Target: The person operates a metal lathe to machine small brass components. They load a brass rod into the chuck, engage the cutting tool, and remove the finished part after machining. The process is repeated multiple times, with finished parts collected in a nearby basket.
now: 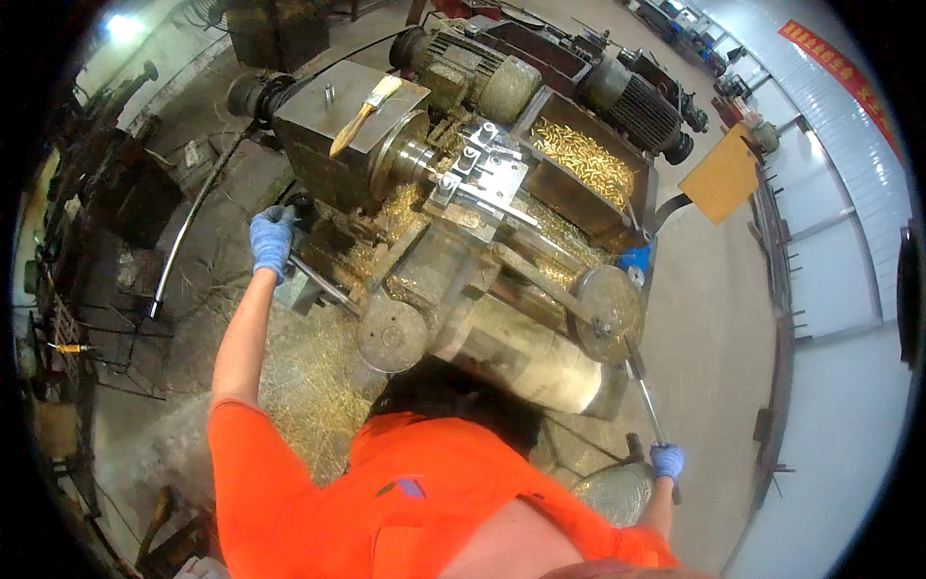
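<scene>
My left hand (273, 239), in a blue glove, is closed round the end of a metal lever (326, 287). That lever runs to a round disc (392, 335) on the near side of a small lathe. Far to the right, my right hand (667, 461), also gloved, grips the end of a longer metal lever (646, 398), which comes off a larger disc (610, 314). Between the two levers sits a silvery tool block (494, 172), facing the spindle chuck (415, 159). Brass-coloured chips lie around it.
A wooden-handled brush (365, 116) lies on the headstock (323, 130). Behind the tool block, a metal tray (632, 224) holds many small brass-coloured parts (584, 162). Electric motors (632, 101) stand at the back. A yellowish panel (719, 174) sticks out at the right.
</scene>
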The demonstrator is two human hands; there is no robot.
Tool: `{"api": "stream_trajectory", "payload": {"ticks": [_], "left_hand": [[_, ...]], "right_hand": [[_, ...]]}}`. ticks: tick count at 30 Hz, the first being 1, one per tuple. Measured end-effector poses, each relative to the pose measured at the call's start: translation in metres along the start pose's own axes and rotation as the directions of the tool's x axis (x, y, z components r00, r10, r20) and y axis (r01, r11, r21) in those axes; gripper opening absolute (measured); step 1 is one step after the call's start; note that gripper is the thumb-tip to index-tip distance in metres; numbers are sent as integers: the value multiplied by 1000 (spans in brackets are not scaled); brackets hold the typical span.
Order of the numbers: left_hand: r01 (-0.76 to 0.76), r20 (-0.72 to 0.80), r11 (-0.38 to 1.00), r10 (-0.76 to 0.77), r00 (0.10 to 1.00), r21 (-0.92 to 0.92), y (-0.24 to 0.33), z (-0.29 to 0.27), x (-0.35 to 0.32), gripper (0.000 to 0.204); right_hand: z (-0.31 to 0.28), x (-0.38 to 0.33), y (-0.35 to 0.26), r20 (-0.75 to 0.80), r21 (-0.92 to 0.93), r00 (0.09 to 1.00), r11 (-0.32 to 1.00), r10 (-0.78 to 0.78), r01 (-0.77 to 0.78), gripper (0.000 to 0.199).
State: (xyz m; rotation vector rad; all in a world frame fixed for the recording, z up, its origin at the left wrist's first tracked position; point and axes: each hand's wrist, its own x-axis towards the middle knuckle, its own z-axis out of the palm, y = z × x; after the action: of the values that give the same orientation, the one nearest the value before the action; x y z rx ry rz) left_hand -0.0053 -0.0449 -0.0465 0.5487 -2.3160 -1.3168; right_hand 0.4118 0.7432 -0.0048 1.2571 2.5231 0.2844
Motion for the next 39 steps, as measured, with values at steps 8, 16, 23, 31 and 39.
{"api": "stream_trajectory", "payload": {"ticks": [8,16,23,31,39], "left_hand": [[56,64,998,-56,996,14,25,-12,-6,25],[72,89,997,-71,993,-4,4,-8,5,25],[56,81,998,-57,995,18,14,-8,1,24],[133,166,991,-136,977,29,16,-14,2,24],[37,209,986,-72,975,165,30,-42,-32,24]], "right_hand": [[-13,-27,-11,-66,43,997,998,42,-39,33],[-12,-35,-14,-71,68,991,992,111,-106,32],[-24,-52,-23,-68,150,992,984,106,-95,32],[2,0,-74,-217,195,975,977,-39,83,37],[-40,129,-78,-408,-78,904,992,-125,102,31]]}}
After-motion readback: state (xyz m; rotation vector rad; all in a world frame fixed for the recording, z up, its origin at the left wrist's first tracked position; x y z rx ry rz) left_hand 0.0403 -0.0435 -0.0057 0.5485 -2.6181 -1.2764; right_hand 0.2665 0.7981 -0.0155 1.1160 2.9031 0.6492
